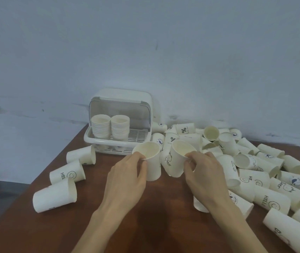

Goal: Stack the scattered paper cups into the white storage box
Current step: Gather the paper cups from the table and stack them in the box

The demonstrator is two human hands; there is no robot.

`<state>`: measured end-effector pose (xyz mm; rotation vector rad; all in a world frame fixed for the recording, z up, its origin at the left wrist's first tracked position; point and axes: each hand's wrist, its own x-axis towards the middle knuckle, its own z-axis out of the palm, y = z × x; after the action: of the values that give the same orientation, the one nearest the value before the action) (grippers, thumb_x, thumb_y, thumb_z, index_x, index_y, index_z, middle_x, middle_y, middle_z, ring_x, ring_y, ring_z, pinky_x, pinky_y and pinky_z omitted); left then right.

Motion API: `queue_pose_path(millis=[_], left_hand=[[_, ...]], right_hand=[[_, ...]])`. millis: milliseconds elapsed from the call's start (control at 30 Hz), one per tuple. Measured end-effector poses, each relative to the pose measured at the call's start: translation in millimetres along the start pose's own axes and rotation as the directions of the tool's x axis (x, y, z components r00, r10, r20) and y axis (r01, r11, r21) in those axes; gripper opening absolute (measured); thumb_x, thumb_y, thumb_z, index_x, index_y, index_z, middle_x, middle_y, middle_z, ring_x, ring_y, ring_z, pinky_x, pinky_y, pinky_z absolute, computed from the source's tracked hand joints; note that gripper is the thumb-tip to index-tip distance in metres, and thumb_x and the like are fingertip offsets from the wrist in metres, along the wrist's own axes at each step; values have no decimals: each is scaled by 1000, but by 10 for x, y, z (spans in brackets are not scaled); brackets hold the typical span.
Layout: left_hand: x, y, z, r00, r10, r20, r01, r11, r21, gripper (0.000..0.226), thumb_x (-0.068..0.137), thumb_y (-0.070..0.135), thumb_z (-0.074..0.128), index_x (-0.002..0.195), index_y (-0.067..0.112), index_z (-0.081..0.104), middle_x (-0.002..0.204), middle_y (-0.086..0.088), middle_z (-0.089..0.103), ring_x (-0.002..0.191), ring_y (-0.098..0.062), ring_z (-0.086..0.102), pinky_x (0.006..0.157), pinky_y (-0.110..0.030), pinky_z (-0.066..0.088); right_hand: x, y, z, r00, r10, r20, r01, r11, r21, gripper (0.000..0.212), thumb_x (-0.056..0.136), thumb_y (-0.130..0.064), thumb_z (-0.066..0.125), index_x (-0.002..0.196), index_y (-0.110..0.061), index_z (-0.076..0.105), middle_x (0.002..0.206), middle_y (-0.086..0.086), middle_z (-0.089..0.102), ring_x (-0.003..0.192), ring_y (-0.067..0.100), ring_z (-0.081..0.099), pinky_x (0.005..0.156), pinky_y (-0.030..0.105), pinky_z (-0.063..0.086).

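My left hand grips an upright white paper cup by its side and rim. My right hand pinches the rim of a second cup, tilted with its mouth toward me, just right of the first. The white storage box stands at the back of the table with its clear lid raised. Inside it are two stacks of cups, side by side on the left of the slatted tray. A large pile of loose cups lies on its sides to the right.
Three cups lie on their sides on the brown wooden table to the left of my hands. The table's left edge runs diagonally, with grey floor beyond. A pale wall rises right behind the box.
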<state>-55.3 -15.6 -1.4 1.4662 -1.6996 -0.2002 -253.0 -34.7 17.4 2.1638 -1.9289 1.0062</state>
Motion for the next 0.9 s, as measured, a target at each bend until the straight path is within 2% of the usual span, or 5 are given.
queue_pose_path(millis=[133, 267, 433, 700, 900], left_hand=[[60, -190, -129, 1000, -10, 1, 10, 1000, 14, 12, 95, 32, 47, 95, 29, 58, 78, 10, 58, 73, -17, 57, 67, -42, 50], [108, -331, -247, 1000, -14, -1, 14, 1000, 26, 12, 95, 32, 47, 94, 28, 58, 76, 8, 57, 72, -19, 57, 65, -42, 50], [117, -459, -398, 998, -53, -24, 54, 997, 54, 12, 95, 32, 47, 93, 27, 58, 75, 6, 58, 72, -20, 57, 64, -39, 48], [99, -591, -582, 988, -135, -69, 139, 989, 45, 11, 96, 32, 46, 92, 28, 55, 80, 6, 60, 73, -20, 59, 67, -42, 51], [145, -689, -663, 986, -145, -84, 149, 988, 45, 11, 96, 33, 45, 90, 28, 54, 80, 8, 60, 74, -18, 59, 68, -42, 50]], right_hand=[[41, -204, 121, 1000, 9, -4, -9, 1000, 0, 14, 89, -17, 50, 90, -16, 65, 78, -1, 65, 87, 23, 48, 70, 37, 41], [73, -397, 201, 1000, 13, -22, -13, 1000, -15, 16, 90, -17, 48, 89, -16, 64, 77, -1, 62, 87, 21, 46, 65, 33, 34], [133, -570, 300, 1000, -9, -14, 8, 1000, -20, 18, 89, -15, 47, 91, -14, 65, 74, 3, 61, 83, 22, 43, 68, 35, 36], [585, -912, 402, 994, -107, 27, 107, 994, -16, 24, 88, -15, 47, 103, -13, 66, 87, 8, 67, 95, 26, 51, 76, 37, 43], [1299, -1205, 587, 983, -184, 16, 183, 983, 31, 22, 85, -14, 45, 90, -9, 66, 79, 10, 66, 80, 33, 59, 66, 37, 47]])
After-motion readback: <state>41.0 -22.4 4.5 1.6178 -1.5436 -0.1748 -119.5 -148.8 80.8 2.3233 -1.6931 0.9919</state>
